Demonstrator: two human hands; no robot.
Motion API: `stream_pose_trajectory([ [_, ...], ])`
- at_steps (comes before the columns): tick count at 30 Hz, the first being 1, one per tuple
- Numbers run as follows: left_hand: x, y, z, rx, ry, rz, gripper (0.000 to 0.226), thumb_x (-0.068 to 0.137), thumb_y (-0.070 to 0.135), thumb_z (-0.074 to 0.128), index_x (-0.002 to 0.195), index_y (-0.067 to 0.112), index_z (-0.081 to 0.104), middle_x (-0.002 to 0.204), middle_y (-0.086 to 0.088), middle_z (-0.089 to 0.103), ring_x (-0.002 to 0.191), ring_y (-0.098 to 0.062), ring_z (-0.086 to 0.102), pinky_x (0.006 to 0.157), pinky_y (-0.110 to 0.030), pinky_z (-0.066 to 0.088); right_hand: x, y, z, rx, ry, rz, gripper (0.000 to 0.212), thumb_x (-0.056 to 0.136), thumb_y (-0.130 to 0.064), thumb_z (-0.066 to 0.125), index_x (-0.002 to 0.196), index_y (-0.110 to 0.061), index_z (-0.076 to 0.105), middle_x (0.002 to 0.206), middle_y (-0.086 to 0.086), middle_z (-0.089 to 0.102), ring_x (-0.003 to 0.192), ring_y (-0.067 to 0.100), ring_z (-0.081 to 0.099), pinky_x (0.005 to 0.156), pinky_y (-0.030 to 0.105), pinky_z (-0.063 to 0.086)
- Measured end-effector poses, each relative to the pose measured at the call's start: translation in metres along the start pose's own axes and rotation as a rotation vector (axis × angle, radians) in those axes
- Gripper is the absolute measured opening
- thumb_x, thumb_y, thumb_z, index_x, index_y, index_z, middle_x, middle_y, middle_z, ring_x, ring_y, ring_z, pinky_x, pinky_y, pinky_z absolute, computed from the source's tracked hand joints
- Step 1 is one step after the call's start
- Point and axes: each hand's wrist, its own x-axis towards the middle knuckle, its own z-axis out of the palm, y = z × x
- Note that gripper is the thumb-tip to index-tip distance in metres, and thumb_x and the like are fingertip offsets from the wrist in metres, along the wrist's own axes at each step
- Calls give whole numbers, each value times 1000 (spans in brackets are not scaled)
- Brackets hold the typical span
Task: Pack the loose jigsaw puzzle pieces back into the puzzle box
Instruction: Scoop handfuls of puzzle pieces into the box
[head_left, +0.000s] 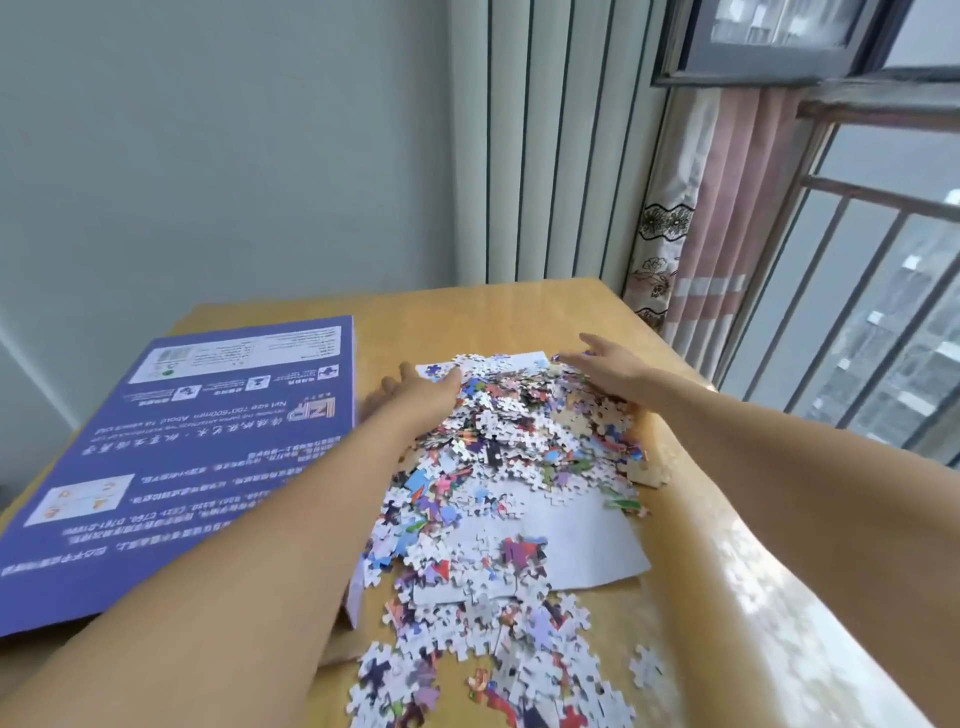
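Puzzle pieces (498, 467) heaped mid-table over a white sheet (587, 540); purple puzzle box (182, 447) lying at 9 o'clock. Left hand (415, 395) and right hand (608, 369), fingers apparently extended though blurred, flank the heap's 12 o'clock edge.

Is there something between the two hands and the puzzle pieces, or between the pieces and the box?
Nothing visible. The left hand and right hand already rest on the far end of the puzzle pieces. The purple box lies directly left of the pile.
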Motion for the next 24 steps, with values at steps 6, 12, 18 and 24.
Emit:
stream_pose_trajectory([
  [6,39,-1,21,121,120,116,81,92,70,38,154,18,31,163,-3,24,148,-29,23,120,-45,24,6,-24,12,-137,-236,-220,68,90,-62,60,146,-24,50,150,-1,49,130,18,51,112,36,37],
  [12,21,1,31,274,93,277,75,89,74,40,147,26,41,154,0,39,138,-30,39,113,-48,33,-31,-26,21,-421,-175,-366,77,80,-70,65,143,-28,49,143,-5,52,126,18,51,103,35,43],
  [18,-4,6,37,343,93,368,65,90,70,44,128,18,54,137,-4,54,123,-31,51,101,-46,45,-68,-18,12,-485,-177,-306,79,74,-72,68,139,-29,52,138,-2,57,122,22,56,101,43,49],
  [24,-40,3,45,313,78,455,52,91,68,45,101,19,57,110,-6,62,105,-29,58,90,-45,52,-108,-10,3,-508,-234,-288,88,69,-73,73,143,-33,48,143,-7,53,127,21,52,107,43,45],
])
